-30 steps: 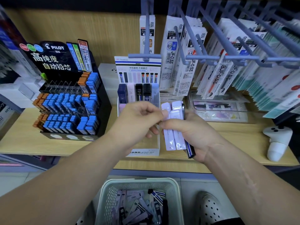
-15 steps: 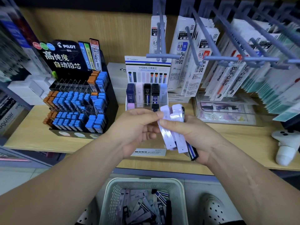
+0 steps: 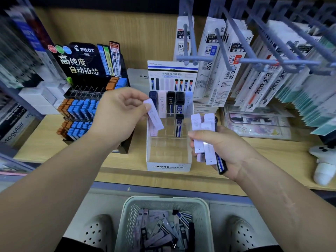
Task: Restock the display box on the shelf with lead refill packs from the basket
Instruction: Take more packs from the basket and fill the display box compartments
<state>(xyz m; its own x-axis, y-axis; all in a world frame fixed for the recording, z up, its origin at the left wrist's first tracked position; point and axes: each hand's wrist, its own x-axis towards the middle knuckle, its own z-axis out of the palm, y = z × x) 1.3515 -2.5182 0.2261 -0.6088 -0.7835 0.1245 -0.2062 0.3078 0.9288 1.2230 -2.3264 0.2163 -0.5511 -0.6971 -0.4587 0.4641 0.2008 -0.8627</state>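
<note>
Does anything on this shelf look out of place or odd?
A white controller rests at the right end of the shelf, among stationery, where it does not belong. In the display box, one dark pack stands alone before the back row.

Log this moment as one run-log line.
left hand pinches lilac pack at display box | right hand grips spare packs | basket stocked
</note>
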